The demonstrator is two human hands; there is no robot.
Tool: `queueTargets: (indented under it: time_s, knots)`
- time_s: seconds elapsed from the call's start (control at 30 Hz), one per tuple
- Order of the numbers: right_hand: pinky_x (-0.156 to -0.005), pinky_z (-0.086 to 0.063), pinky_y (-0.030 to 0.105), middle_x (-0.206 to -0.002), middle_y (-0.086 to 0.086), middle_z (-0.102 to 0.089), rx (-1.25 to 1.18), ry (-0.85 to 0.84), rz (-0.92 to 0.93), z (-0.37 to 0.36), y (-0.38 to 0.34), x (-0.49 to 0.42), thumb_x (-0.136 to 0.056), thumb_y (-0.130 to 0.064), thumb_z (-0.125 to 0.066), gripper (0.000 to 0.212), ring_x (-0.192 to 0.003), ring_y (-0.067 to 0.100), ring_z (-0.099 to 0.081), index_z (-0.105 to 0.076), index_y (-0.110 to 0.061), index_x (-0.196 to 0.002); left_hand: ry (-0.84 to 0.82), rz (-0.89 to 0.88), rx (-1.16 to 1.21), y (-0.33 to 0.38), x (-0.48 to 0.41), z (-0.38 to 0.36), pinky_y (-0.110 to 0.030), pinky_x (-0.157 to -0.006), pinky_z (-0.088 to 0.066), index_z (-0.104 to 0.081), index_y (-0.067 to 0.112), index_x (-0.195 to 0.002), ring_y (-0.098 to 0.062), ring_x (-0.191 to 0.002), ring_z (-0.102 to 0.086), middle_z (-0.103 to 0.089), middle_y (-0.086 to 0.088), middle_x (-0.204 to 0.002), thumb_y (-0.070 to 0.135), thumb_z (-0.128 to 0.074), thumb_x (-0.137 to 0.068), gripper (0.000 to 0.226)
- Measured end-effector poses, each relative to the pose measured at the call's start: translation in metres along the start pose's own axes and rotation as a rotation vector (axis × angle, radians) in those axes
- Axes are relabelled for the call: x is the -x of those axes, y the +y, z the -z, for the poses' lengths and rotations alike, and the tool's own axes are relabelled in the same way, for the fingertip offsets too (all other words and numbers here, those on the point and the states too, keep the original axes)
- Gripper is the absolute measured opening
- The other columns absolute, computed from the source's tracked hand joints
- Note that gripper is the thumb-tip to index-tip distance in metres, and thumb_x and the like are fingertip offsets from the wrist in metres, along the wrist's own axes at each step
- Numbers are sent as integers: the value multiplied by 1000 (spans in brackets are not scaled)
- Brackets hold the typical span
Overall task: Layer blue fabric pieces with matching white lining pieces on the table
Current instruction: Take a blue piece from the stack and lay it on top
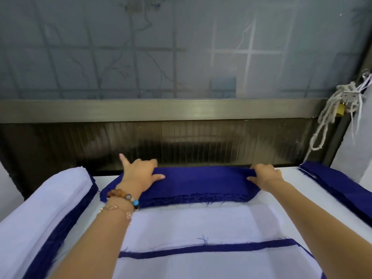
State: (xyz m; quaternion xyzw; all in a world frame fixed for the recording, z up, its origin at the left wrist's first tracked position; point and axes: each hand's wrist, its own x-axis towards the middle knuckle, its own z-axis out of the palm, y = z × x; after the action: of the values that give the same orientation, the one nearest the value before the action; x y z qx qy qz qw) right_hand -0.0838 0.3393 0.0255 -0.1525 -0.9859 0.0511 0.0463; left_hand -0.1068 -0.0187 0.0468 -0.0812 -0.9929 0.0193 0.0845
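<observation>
1. Head view: blue fabric (201, 184) lies across the far side of the table (291, 173). Its frayed near edge faces the person, just beyond a white lining (191, 224) piece spread flat.
2. Left hand (138, 174) grips the far left end of the blue fabric: thumb on top, fingers curled over the back edge, one finger sticking up free.
3. Right hand (265, 175) grips the far right end the same way, thumb on top, fingers tucked behind.
4. One ply or several in the grip? Can't tell. The near edge looks like more than one layer.
5. Step in hand, prob.: lift a blue piece off & bring it onto the white lining.
6. To do it well: feel w/ the thumbs that only one ply is pinched before lifting.
7. Keep both hands level & well apart so the cloth stays taut, w/ no sag in the middle.
8. Lift clear, don't drag. The frayed threads could catch & shift the lining underneath.
9. Set one long edge down first, square to the lining's edge, then lower the rest. Match corners, esp. the slanted ends.
10. Nearer the person a blue strip (211, 248) peeks from under white cloth, prob. a pair already layered; a handy guide for alignment.
11. Also there: a white & blue pile (40, 208) at left and a blue pile (338, 184) at right, both out of the hands' way.
</observation>
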Motion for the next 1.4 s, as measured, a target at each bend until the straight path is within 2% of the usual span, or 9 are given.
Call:
queueTargets:
  time_s: [0.07, 0.17, 0.3, 0.4, 0.57, 0.83, 1.07, 1.17, 1.4]
  knots:
    - [-93, -39, 38, -119, 5, -60, -64, 38, -25, -4, 1, 3, -95, -34, -56, 30, -115, 26, -50, -57, -20, -121, -87, 80, -41, -24, 1, 0, -67, -110, 1, -53, 33, -125, -22, -125, -48, -61, 6, -122, 59, -49, -91, 43]
    - [-90, -45, 37, -120, 6, -60, -196, 62, -79, -12, 3, 9, -94, -32, -56, 33, -110, 27, -55, -53, -17, -124, -98, 195, 54, -59, 7, -8, -55, -108, -23, -55, 35, -122, -22, -119, -51, -59, 4, -123, 47, -59, -88, 37]
    - [-89, -47, 38, -119, 8, -62, -307, 94, -141, -17, 8, 15, -94, -34, -56, 36, -109, 30, -56, -54, -13, -124, -24, 246, 442, -82, 16, -21, -36, -82, -49, -66, 20, -102, -20, -94, -60, -66, -3, -105, 26, -66, -88, 15]
    - [-89, -47, 38, -116, 12, -64, -480, 153, -133, -17, 12, 17, -95, -28, -57, 34, -105, 31, -58, -57, -8, -122, 137, 248, 630, -82, 25, -25, -26, -63, -43, -64, 13, -83, -18, -77, -61, -67, -4, -86, 18, -67, -89, 8]
    - [-84, -50, 39, -111, 11, -65, -796, 205, -110, -6, 10, 29, -97, -19, -53, 28, -94, 24, -58, -58, -5, -120, 296, 420, 1056, -70, 51, -21, -15, -46, -48, -62, 17, -79, -10, -56, -66, -69, -4, -75, 14, -64, -91, 13]
    - [-72, -45, 28, -102, 4, -65, -893, 200, -48, -10, 29, 91, -98, -20, -52, 14, -84, 15, -59, -59, -13, -107, 327, 451, 1176, -70, 126, -17, -31, -68, -55, -66, 12, -92, -21, -75, -67, -70, -3, -85, 12, -59, -94, 8]
    - [-61, -43, 26, -84, 0, -66, -851, 132, -69, -29, 47, 148, -96, -18, -55, 7, -75, 18, -61, -59, -16, -92, 264, 459, 1122, -70, 176, -27, -26, -58, -50, -58, 23, -70, -12, -52, -60, -67, -2, -61, 8, -65, -87, 24]
    - [-61, -41, 28, -81, 2, -65, -815, 193, -34, -27, 50, 163, -96, -15, -53, 9, -72, 18, -58, -59, -14, -89, 198, 441, 1081, -69, 187, -31, -36, -63, -53, -65, 11, -80, -15, -51, -61, -68, -6, -60, 11, -65, -87, 7]
    - [-58, -41, 29, -75, 0, -62, -903, 313, -104, -29, 59, 195, -91, -7, -52, 16, -70, 18, -56, -60, -21, -93, 32, 390, 1115, -75, 208, -25, -30, -61, -47, -66, 7, -87, -16, -55, -54, -63, -11, -65, 11, -58, -92, 10]
